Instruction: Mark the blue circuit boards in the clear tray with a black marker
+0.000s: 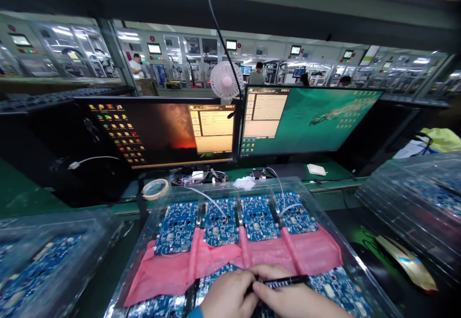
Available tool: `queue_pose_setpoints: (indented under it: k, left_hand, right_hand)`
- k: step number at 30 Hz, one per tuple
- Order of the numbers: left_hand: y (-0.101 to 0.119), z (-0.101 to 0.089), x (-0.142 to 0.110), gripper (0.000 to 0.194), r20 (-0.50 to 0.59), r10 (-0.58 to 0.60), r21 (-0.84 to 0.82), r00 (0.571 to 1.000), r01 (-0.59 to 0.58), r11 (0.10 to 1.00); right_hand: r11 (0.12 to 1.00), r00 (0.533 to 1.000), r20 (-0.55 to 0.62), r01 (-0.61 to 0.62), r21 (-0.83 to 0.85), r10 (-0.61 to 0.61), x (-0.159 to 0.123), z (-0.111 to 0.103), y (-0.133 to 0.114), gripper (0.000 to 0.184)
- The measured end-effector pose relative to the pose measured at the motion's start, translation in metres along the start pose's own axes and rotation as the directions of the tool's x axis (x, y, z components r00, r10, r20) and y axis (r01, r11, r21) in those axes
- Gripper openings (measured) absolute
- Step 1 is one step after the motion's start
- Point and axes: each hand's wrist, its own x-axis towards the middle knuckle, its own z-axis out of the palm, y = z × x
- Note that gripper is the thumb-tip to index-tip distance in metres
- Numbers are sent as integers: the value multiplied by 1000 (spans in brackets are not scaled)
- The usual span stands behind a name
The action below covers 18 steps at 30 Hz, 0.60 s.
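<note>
At six o'clock, the right hand (293,301) pinches a black pen (286,282), the left hand (230,296) curled against it, above blue circuit boards (338,289).

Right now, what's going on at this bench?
A person holds a black pen between their left hand and right hand, just above blue circuit boards laid out in a clear tray. A pink sheet lies across the tray between two rows of boards, and white cables run to the far row. Two monitors beyond show a software window.
</note>
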Motion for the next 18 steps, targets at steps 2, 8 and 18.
queue_pose_setpoints:
  k: [2, 8, 18]
  left_hand:
    - [0, 0, 0, 16, -1, -4, 3, 1000, 4, 1000]
    - [2, -1, 0, 16, -2, -11, 13, 1000, 11, 1000]
    - [0, 0, 0, 15, -5, -13, 25, 1000, 13, 1000]
  right_hand:
    - [1000, 1000, 1, -6, -10, 6, 0, 0, 2, 26]
    - [1000, 1000, 9, -5, -22, 5, 0, 0, 3, 27]
    - [1000, 1000, 15, 6, -6, -6, 1, -1, 0, 30]
